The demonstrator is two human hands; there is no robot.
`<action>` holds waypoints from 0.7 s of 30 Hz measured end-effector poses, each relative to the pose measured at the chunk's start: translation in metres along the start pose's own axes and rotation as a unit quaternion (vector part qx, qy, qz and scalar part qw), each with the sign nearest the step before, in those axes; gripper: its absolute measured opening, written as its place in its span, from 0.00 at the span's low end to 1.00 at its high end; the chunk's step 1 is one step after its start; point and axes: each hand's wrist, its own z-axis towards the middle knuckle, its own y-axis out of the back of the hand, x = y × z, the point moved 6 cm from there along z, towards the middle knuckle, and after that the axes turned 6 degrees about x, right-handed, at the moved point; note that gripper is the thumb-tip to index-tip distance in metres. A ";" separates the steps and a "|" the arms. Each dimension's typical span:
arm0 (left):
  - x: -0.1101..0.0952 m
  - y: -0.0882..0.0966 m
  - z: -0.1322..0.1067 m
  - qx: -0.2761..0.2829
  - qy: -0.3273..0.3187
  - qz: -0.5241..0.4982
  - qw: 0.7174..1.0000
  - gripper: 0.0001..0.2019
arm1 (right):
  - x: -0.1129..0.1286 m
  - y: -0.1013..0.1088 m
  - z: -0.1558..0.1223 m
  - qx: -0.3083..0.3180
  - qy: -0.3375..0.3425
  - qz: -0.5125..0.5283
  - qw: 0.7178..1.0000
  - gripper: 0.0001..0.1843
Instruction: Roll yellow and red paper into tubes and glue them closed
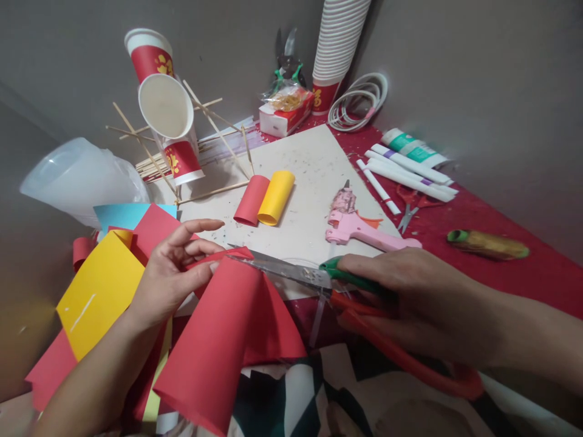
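My left hand (175,264) pinches the upper edge of a red paper sheet (212,346), which curls and hangs down toward my lap. My right hand (410,297) grips a pair of scissors (291,272) with green and red-orange handles. The blades are apart and lie at the top edge of the red paper, close to my left fingertips. Beyond my hands, a rolled red paper tube (252,200) and a rolled yellow paper tube (276,197) rest side by side on a pale board (305,158).
A pink glue gun (359,227) lies on the board's right. Paper cups (166,106) stand within a stick frame (214,191). Coloured paper (102,291) is piled at left. White rolls (410,173), small scissors (409,215), coiled cord (357,103) and stacked cups (339,42) sit around the board.
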 end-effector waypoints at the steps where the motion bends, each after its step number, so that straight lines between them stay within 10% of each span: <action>1: 0.000 0.000 0.000 0.001 0.000 0.002 1.000 0.19 | 0.000 0.000 0.000 0.005 0.006 0.008 1.000 0.22; 21: 0.001 -0.005 0.001 0.079 -0.036 0.027 0.996 0.23 | -0.010 0.016 -0.006 0.092 -0.009 -0.013 0.996 0.15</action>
